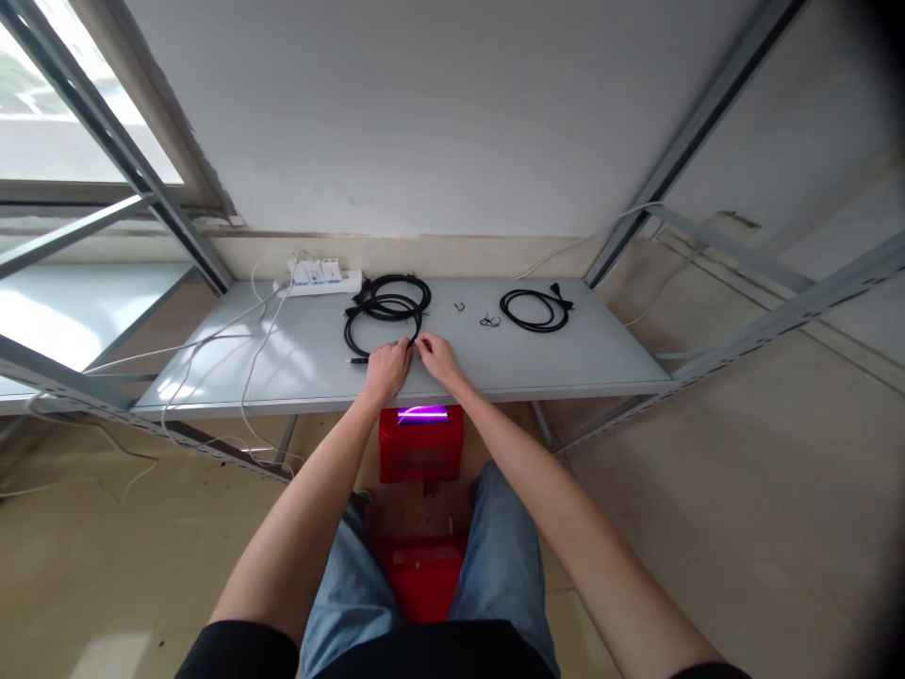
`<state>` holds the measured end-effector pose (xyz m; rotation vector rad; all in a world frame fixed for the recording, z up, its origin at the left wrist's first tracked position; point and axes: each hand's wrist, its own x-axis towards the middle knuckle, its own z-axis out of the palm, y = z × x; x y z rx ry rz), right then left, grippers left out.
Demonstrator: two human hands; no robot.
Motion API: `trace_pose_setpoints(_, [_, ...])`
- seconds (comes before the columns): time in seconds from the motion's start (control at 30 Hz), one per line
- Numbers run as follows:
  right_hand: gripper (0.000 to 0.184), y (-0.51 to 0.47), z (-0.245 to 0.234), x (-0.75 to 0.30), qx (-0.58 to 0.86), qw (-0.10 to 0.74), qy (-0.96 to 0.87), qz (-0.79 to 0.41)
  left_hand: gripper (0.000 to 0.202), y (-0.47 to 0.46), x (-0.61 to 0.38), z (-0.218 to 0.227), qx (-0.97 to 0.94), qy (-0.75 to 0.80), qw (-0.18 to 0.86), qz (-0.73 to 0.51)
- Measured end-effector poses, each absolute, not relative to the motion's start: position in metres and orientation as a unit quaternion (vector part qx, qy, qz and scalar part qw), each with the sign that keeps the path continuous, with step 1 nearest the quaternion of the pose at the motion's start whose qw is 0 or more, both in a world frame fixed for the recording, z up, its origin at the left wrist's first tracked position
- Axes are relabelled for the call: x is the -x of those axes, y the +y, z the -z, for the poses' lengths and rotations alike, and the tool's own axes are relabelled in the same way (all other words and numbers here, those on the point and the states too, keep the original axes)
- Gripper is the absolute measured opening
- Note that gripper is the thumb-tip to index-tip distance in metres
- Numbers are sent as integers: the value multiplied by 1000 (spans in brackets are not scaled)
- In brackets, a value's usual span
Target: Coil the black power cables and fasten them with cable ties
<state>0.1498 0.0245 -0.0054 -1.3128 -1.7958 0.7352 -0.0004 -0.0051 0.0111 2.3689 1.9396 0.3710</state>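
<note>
My left hand [388,368] is closed on the near right side of a coiled black cable [348,332] lying on the shelf. Close beside it, my right hand [438,358] pinches at the same spot of the coil. Whatever is between its fingertips is too small and hidden to name. A second black cable coil [426,290] lies behind the first and partly overlaps it. Both coils have dark plug ends on their left side. To the right lie a small tangle of thin black ties [489,322] and one short bent tie [459,306].
A third coiled black cable [535,327] rests on the right of the grey shelf [566,368]. A white power strip [350,281] with plugged-in adapters stands at the back left, its white cords [251,377] hanging over the front edge. Below is a red stool [420,457]. Metal posts [679,141] frame the shelf.
</note>
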Motion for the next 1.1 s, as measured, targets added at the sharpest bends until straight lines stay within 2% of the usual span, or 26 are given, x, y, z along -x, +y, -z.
trace_pose_setpoints(0.23, [19,19,0,-150,516,394,-704,-288,37,-4,1,-10,-769,627,32,-123])
trace_pose_setpoints(0.47, [22,22,-12,-145,517,432,-600,-431,33,-4,2,-10,-765,632,34,-116])
trace_pose_setpoints(0.67, [22,18,-43,-137,564,407,-446,-563,34,-4,3,-11,-767,632,29,-112])
trace_pose_setpoints(0.83, [21,23,-57,-134,583,348,-314,-663,34,-3,3,-11,-766,631,37,-119])
trace_pose_setpoints(0.97, [20,27,-53,-137,586,318,-353,-656,35,-2,4,-10,-768,626,43,-129])
trace_pose_setpoints(1.1, [19,31,-45,-149,575,302,-480,-590,35,-1,5,-10,-769,625,40,-128])
